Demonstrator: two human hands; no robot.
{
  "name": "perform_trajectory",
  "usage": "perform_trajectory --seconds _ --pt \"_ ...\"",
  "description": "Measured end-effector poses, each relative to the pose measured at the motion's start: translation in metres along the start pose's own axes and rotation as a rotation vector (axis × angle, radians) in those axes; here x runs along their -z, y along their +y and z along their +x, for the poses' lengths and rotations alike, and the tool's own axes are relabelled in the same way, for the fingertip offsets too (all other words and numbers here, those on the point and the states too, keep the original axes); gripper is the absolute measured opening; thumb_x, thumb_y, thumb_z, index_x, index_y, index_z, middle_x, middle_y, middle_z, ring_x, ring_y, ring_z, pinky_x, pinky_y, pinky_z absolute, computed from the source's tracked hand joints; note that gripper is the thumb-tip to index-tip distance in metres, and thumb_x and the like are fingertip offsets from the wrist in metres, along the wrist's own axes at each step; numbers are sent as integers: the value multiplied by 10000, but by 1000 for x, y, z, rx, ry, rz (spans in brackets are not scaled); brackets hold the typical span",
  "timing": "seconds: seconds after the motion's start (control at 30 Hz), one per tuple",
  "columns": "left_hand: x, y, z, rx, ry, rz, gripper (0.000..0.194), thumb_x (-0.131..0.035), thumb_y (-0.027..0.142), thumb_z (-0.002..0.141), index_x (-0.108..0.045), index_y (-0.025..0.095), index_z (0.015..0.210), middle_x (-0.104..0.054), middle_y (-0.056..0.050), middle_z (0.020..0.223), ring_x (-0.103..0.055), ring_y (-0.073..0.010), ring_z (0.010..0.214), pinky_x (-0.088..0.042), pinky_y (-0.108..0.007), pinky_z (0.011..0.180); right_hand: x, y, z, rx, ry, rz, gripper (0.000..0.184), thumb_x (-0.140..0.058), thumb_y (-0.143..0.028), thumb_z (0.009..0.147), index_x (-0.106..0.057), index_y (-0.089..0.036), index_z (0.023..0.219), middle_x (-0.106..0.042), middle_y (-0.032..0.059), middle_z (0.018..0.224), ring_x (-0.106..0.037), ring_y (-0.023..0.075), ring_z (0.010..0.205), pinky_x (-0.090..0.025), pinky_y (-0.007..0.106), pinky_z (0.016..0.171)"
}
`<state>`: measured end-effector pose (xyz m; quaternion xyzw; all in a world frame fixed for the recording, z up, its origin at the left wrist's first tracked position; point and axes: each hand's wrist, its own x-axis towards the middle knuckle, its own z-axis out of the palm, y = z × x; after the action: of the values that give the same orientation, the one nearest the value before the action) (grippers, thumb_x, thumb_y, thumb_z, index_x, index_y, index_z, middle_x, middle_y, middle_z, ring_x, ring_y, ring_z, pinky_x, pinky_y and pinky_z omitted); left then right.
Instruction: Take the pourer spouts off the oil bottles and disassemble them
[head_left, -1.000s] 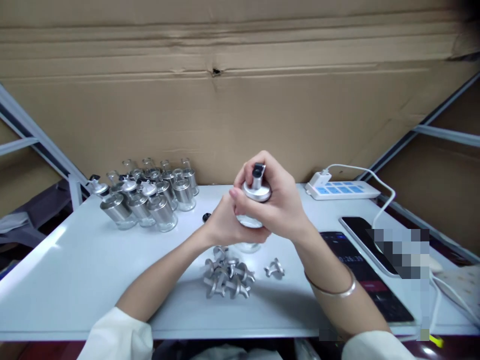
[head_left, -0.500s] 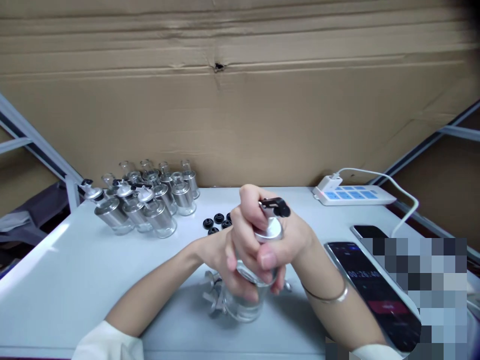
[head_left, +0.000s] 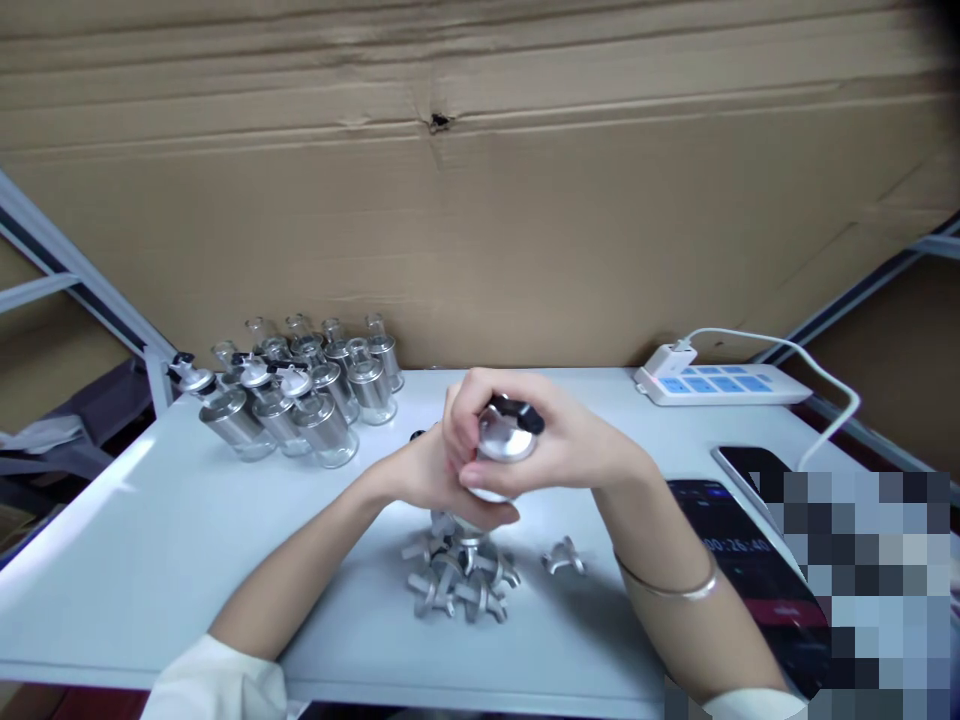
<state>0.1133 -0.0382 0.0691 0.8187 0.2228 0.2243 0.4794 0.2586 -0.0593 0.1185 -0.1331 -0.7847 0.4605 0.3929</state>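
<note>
My left hand (head_left: pixel 431 470) is closed around a glass bottle (head_left: pixel 489 494), which is mostly hidden by my fingers. On its top sits a silver metal pourer cap (head_left: pixel 504 440) with a black lever piece, and my right hand (head_left: pixel 562 435) wraps round that cap from the right. Both hands overlap above the table. Just below them lies a heap of several silver metal pourer parts (head_left: pixel 459 582). One more such part (head_left: pixel 566 556) rests to the right of the heap. A black stopper (head_left: pixel 417 436) peeks out behind my left hand.
Several glass bottles with metal sleeves (head_left: pixel 369 385) stand at the back left; the three front ones carry pourer caps (head_left: pixel 295 381). At the back right is a power strip (head_left: pixel 731 385) with a charger and white cable. Two phones (head_left: pixel 750 560) lie to the right. Cardboard (head_left: pixel 480 250) walls the back.
Both hands came down and nearer with the bottle, then lifted back a little. The cap's lever now points right. The metal parts, covered half a second ago, show again.
</note>
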Motion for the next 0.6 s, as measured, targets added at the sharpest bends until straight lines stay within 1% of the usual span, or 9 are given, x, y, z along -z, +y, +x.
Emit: perform_trajectory --seconds 0.1,0.13,0.2,0.3,0.4,0.47,0.53,0.6 --pt "-6 -10 9 -30 99 -85 296 -697 228 561 -485 176 761 -511 6 742 -510 -158 733 -454 -279 639 14 -3 -4 -146 -5 -281 191 -635 -50 682 -536 -183 777 -574 -35 732 -526 87 646 -433 208 580" --pt "-8 -13 11 -35 102 -116 300 -694 224 564 -493 169 780 -520 2 757 -512 -156 738 -451 -278 645 17 -4 -6 -195 -7 -351 196 -626 -44 680 -542 -182 792 -589 -35 731 -530 87 644 -432 205 578" --pt "-12 -19 12 -22 69 -169 283 -694 211 578 -517 154 791 -544 -9 773 -526 -158 750 -452 -279 665 22 -8 -9 -266 -14 -440 204 -614 -41 678 -550 -182 810 -622 -36 725 -545 89 632 -437 199 570" --pt "-15 -21 11 -1 49 -215 261 -705 190 592 -552 145 800 -580 -21 803 -548 -162 782 -458 -285 715 24 -13 -12 -310 -19 -484 194 -622 -58 675 -560 -185 808 -663 -31 737 -572 93 614 -454 194 546" --pt "-15 -17 8 -11 53 -228 278 -723 200 592 -580 148 824 -594 -22 831 -556 -163 810 -458 -295 770 25 -13 -12 -281 3 -435 165 -665 -100 673 -564 -182 775 -682 -14 762 -598 105 621 -478 202 542" --pt "-12 -11 7 -8 43 -215 284 -733 227 592 -589 147 824 -590 -19 823 -555 -165 804 -460 -296 759 25 -8 -11 -227 31 -339 170 -698 -113 664 -559 -176 740 -685 3 766 -619 118 650 -497 214 564" --pt "-6 -4 4 21 33 -190 271 -729 245 597 -593 144 810 -582 -17 793 -555 -168 776 -466 -294 713 24 1 -9 -163 76 -182 202 -723 -106 656 -541 -175 710 -678 7 736 -634 128 671 -517 234 605" --pt "2 3 1 60 -7 -153 247 -713 252 610 -599 142 799 -576 -15 766 -557 -167 747 -470 -288 677 20 10 -6 -79 105 41 246 -742 -117 662 -507 -181 691 -658 -9 692 -634 121 650 -531 263 647"
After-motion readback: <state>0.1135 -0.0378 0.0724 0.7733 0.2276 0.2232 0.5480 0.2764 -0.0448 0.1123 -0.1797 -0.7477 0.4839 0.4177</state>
